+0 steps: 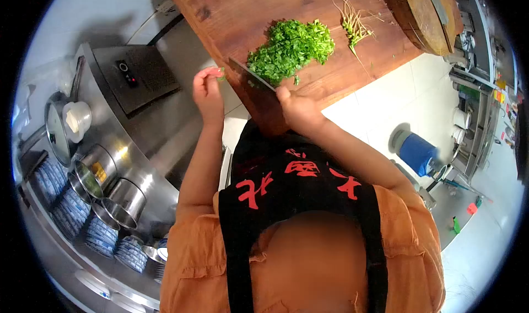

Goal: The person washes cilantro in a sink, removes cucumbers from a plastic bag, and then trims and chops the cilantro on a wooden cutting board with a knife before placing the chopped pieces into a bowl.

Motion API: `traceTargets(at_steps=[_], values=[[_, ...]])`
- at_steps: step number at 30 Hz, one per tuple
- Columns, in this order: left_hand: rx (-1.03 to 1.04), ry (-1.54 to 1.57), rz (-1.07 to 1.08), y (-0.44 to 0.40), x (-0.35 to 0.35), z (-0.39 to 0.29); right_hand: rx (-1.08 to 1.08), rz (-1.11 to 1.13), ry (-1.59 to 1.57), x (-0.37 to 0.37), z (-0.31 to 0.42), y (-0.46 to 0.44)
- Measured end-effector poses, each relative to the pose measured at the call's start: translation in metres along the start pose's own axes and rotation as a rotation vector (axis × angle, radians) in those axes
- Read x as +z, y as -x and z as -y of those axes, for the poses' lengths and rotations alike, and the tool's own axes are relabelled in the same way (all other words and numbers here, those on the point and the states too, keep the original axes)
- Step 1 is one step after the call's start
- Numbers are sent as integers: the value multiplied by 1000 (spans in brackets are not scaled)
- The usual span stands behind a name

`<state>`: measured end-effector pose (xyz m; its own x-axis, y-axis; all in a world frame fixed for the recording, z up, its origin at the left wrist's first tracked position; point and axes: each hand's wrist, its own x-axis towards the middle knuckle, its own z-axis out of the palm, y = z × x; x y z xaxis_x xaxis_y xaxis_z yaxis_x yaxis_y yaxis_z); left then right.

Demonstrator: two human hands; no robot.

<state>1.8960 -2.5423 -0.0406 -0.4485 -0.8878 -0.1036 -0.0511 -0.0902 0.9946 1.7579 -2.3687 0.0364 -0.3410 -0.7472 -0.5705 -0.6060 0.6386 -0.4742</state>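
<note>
A heap of chopped green cilantro (289, 46) lies on the brown wooden board (231, 10). My right hand (300, 109) is closed round the handle of a cleaver (252, 75); its blade is beside the heap's near left edge. Off the board's left edge is my left hand (208, 95), its fingers curled together in a pinch. A small bit of green leaf shows at those fingertips. Further right on the board are trimmed roots and pale stems (355, 26).
A thick round chopping block (413, 15) with another blade on it stands at the board's right end. On the left, a steel counter holds an induction cooker (138, 79), metal pots (124, 203) and stacked blue-and-white dishes (71, 214). A blue bucket (417, 152) is on the floor.
</note>
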Motion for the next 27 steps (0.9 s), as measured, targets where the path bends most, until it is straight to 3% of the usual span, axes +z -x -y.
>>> traceTargets(at_steps=[3,4,6,7,9,10,13,14,17,19,21,24,27], values=[[14,-84,-48,-4,9,-15,139,-37,-181,41,-23,-23],[23,-47,-40,-3,19,-25,69,-105,-118,42,-25,-28],[13,-19,11,-5,32,-32,42,-9,56,8,-30,-18],[142,-147,80,-10,43,-41,32,32,145,-14,-32,-14],[414,-392,196,-21,66,-67,-17,-108,135,-23,-55,-13],[410,-422,289,-23,76,-81,-46,-169,128,-24,-63,-10],[533,-762,500,-39,101,-102,233,-133,-133,-20,-65,-16],[467,-621,440,-41,117,-102,-14,-111,40,-15,-73,-16],[660,-782,525,-57,165,-106,-125,-171,182,-23,-68,-10],[746,-700,695,-70,202,-101,-153,-187,159,-22,-72,-12],[572,-601,820,-78,243,-84,-165,-192,124,-22,-75,-13],[568,-687,981,-87,297,-60,-186,-222,60,-22,-79,-14],[835,-755,1109,-95,333,-44,-210,-291,3,-16,-83,-18]])
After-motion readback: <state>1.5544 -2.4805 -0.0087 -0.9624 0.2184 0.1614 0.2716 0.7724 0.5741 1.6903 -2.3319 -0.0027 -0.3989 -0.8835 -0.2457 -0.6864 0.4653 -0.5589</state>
